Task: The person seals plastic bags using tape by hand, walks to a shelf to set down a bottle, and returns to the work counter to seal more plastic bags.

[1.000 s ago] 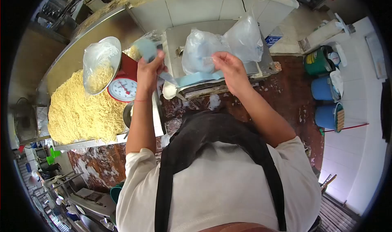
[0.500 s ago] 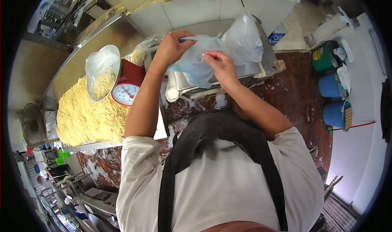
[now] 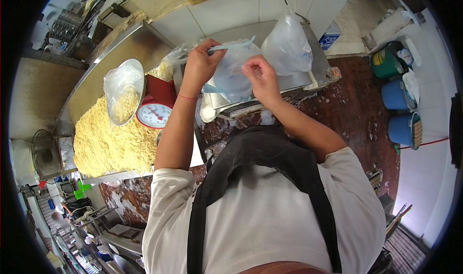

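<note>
Over the metal counter, my left hand [image 3: 205, 64] is closed, pinching the upper edge of a pale blue plastic bag [image 3: 232, 76]. The bag hangs loose and crinkled between my two hands. Close to its right side is my right hand [image 3: 261, 79], its fingers curled and pressed together. Whatever those fingers hold, if anything, is too small to make out. Just beyond my right hand stands a bulging, translucent plastic bag [image 3: 288, 52]. To the left of my left arm is a red dial scale [image 3: 160, 91], its pan [image 3: 141, 74] bearing a clear bag of noodles [image 3: 124, 100].
A large heap of yellow noodles [image 3: 113, 146] fills the metal-sided table at left, around the scale. Blue buckets [image 3: 396, 98] and a green container [image 3: 384, 63] line the right wall. The reddish floor [image 3: 349, 98] has white patches. Another person is far off at lower left.
My right hand has shifted slightly right, and the clear bit at its fingertips no longer shows. My left hand still pinches the bag's edge. The view has tilted slightly.
</note>
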Demonstrator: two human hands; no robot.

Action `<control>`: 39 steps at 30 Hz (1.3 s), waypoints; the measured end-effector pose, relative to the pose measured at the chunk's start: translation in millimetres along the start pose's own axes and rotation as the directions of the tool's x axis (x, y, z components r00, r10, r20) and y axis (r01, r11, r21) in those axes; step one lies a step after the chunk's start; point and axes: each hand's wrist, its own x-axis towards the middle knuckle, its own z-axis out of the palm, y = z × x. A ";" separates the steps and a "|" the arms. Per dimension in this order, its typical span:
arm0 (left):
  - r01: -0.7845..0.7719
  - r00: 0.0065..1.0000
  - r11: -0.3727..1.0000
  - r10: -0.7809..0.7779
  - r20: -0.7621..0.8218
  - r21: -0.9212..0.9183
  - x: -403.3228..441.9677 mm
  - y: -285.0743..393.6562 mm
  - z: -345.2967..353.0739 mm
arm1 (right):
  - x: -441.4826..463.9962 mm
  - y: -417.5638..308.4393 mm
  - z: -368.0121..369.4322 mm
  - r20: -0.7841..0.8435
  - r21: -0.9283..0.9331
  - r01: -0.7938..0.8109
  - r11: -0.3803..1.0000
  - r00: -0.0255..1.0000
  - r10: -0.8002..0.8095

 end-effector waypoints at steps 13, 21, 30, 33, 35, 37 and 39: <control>-0.090 0.992 0.989 0.099 -0.077 0.116 -1.4 -9.8 5.4 | 16.9 12.3 1.7 0.090 -0.308 0.037 0.951 0.996 -0.010; -0.119 0.978 0.975 0.148 -0.150 0.189 -4.8 -18.4 7.8 | 18.2 45.5 10.4 -0.117 -0.062 -0.340 0.938 0.936 0.331; -0.023 0.979 0.988 0.054 -0.197 0.155 -4.6 -13.3 9.8 | 13.1 76.1 8.8 -0.094 -0.080 -0.316 0.945 0.947 0.309; -0.081 0.968 0.976 0.124 -0.218 0.200 -1.5 -18.3 15.5 | 8.2 37.5 26.8 -0.033 -0.256 -0.106 0.961 0.994 0.101; -0.062 0.966 0.978 0.110 -0.236 0.202 -2.3 -18.1 18.2 | -3.0 41.1 27.6 0.049 -0.429 -0.029 0.903 0.997 0.055; -0.047 0.965 0.979 0.096 -0.242 0.199 1.5 -16.5 16.1 | -8.5 48.0 27.2 0.112 -0.510 0.025 0.860 0.993 0.038; -0.020 0.972 0.984 0.062 -0.228 0.179 -0.2 -15.3 16.5 | -13.1 46.4 15.4 0.158 -0.523 0.032 0.852 0.986 0.060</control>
